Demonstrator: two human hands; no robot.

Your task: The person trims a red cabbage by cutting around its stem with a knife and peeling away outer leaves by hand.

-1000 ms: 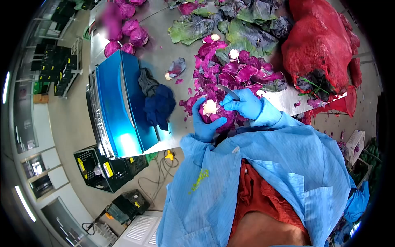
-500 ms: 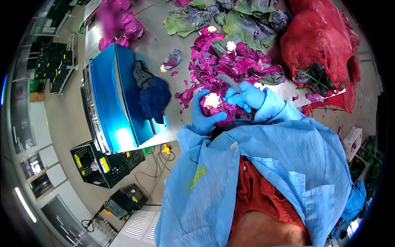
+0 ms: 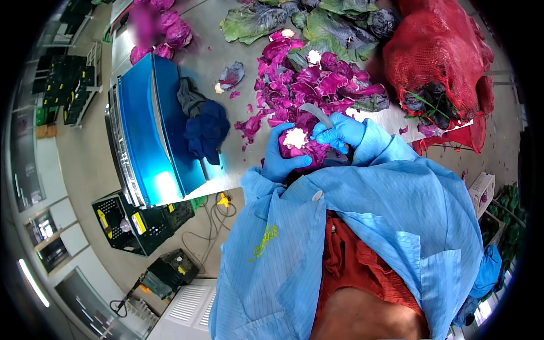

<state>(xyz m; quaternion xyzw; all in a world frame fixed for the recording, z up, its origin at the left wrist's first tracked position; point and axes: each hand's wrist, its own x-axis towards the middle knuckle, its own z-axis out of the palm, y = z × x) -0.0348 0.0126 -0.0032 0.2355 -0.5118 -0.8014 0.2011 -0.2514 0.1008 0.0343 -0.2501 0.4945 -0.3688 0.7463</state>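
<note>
A red cabbage (image 3: 309, 152) with a pale cut stem end facing up sits close to my body. My left hand (image 3: 280, 156), in a blue glove, is wrapped round its left side, thumb across the front. In my gloved right hand (image 3: 341, 133) is a knife (image 3: 316, 115) with a curved grey blade pointing up and left, just above the cabbage's right side. The fingers are closed on its handle. Just beyond both hands lies a heap of purple cabbage leaves (image 3: 317, 85) with white stem pieces among them.
Left on the metal table (image 3: 241, 110) stands a blue machine or box (image 3: 148, 133), with dark cloths (image 3: 207, 124) beside it. Whole red cabbages (image 3: 177, 34) lie at the back left. A red mesh sack (image 3: 433, 59) stands at the right. Black crates (image 3: 130, 226) and cables (image 3: 212, 226) are on the floor.
The whole view has shifted slightly. My left hand stays round the cabbage and my right hand keeps the knife, with the blade still close to the cabbage's right side.
</note>
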